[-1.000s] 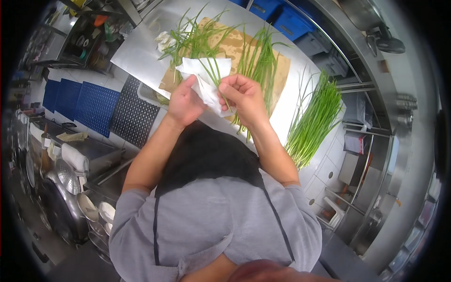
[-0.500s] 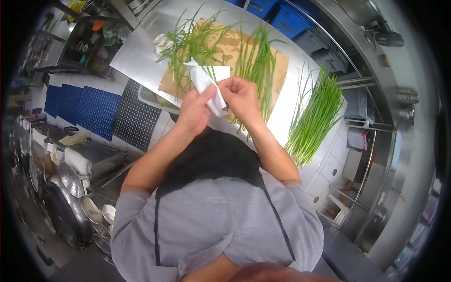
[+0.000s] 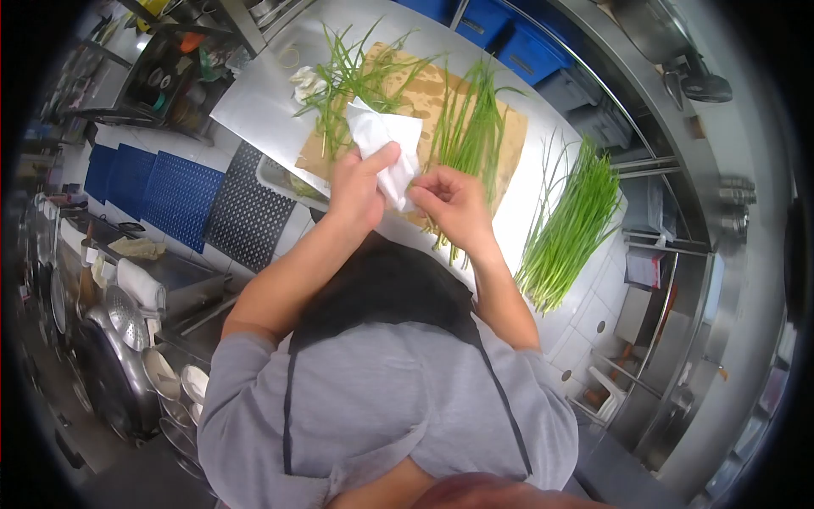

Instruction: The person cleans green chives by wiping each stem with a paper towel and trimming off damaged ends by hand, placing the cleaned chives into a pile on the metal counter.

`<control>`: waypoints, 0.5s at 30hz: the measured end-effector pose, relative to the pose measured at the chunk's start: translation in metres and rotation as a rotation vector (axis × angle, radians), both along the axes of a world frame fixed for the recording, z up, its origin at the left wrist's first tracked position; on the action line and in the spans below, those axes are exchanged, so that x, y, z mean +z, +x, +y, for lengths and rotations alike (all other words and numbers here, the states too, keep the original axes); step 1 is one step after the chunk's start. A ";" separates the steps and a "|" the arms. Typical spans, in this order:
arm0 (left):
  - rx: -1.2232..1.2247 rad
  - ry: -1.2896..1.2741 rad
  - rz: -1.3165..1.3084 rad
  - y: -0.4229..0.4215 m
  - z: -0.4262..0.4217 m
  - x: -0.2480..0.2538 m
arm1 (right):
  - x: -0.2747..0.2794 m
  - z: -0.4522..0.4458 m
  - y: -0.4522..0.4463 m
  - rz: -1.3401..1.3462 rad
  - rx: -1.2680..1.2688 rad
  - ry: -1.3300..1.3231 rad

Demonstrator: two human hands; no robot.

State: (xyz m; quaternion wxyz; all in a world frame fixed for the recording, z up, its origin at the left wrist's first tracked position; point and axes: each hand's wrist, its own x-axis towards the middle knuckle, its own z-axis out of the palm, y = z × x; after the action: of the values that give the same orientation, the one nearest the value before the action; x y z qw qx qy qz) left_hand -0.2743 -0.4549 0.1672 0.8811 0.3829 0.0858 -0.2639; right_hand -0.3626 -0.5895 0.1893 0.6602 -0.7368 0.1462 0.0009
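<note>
A white paper towel [image 3: 396,142] is gripped in my left hand [image 3: 354,193], thumb pressed on top, over the near edge of the cardboard [image 3: 417,100]. My right hand [image 3: 455,206] is closed in a pinch at the towel's lower right edge; whatever lies between its fingertips is too small to make out. Behind the towel, loose green stalks, apparently chives [image 3: 360,76], are spread on the cardboard. A second bunch of chives [image 3: 469,127] lies just beyond my right hand, its root ends toward me.
A large bundle of chives [image 3: 572,225] rests at the right of the steel table [image 3: 254,97]. Crumpled white paper [image 3: 307,83] sits near the far left of the cardboard. Blue bins [image 3: 530,51] stand beyond the table. Pans and a skimmer [image 3: 125,318] are at lower left.
My right hand has moved right and down, its fingers now at the towel's edge. The towel looks more spread out in my left hand, and the green stalk that stood behind it no longer shows.
</note>
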 end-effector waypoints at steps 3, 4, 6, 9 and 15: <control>-0.009 -0.014 0.003 0.014 0.000 0.003 | 0.006 -0.014 -0.012 0.020 0.027 -0.032; -0.006 -0.012 -0.001 0.020 0.000 0.003 | 0.010 -0.020 -0.017 0.030 0.041 -0.045; -0.013 -0.015 -0.016 0.033 0.000 0.003 | 0.016 -0.032 -0.026 0.046 0.056 -0.052; -0.004 -0.007 -0.046 0.052 0.002 -0.001 | 0.030 -0.048 -0.041 0.062 0.063 -0.063; 0.032 -0.013 -0.136 0.090 0.010 0.000 | 0.059 -0.076 -0.060 0.085 0.072 -0.227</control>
State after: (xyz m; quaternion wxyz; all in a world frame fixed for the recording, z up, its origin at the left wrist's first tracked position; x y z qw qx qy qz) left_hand -0.1840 -0.4449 0.1668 0.8916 0.3927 0.0304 -0.2236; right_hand -0.4229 -0.6650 0.2479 0.5651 -0.8110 0.1465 0.0391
